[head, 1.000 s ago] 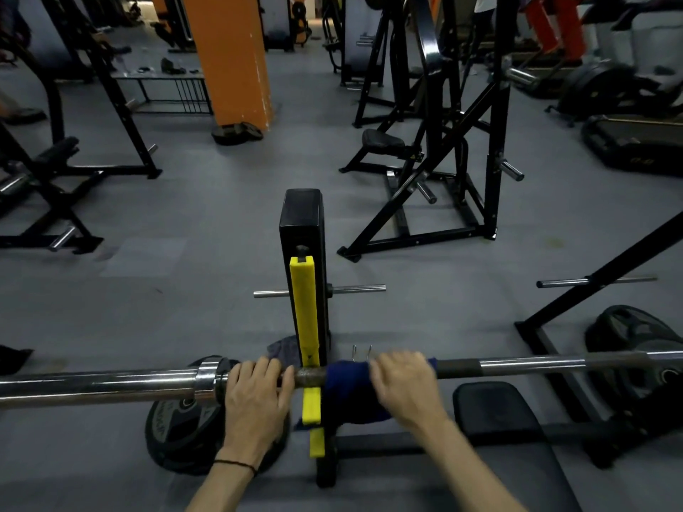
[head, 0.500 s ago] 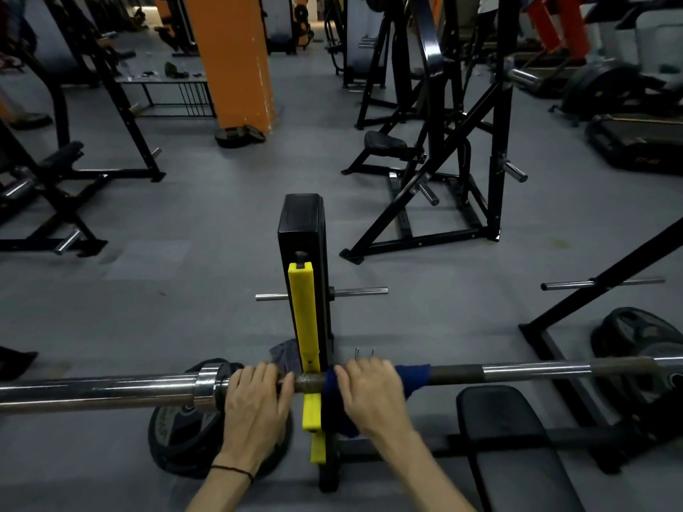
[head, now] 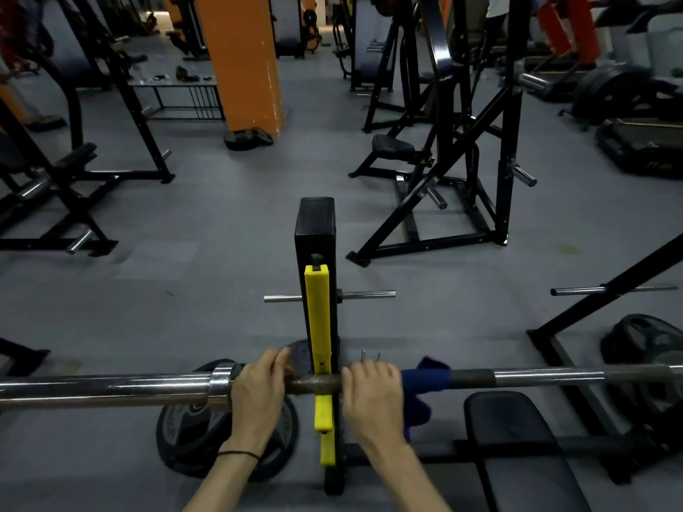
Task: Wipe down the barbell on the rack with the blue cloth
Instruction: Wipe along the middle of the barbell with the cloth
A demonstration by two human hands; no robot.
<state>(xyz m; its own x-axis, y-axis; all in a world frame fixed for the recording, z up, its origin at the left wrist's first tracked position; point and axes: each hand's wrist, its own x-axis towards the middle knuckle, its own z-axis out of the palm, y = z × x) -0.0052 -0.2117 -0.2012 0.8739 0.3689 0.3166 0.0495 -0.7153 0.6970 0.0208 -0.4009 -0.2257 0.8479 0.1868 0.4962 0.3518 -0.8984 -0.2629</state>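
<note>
The barbell (head: 547,378) lies horizontally across the lower view, resting on the rack upright with a yellow liner (head: 318,327). My left hand (head: 258,395) is closed around the bar just right of the chrome collar (head: 221,386). Right of the upright, my right hand (head: 371,399) grips the bar with the blue cloth (head: 425,380) under it. The cloth sticks out to the right of the hand, and part of it hangs below the bar. A bare, rusty stretch of bar (head: 314,385) shows between my hands.
A black bench pad (head: 517,445) sits under the bar at the right. Weight plates lie on the floor at the lower left (head: 184,437) and far right (head: 643,345). Plate pegs (head: 366,294) jut from the upright. Black machines and an orange pillar (head: 240,61) stand beyond.
My right hand slid left along the bar toward the upright. The cloth now trails to the right of the hand, leaving the bar bare between my hands. My left hand stayed put.
</note>
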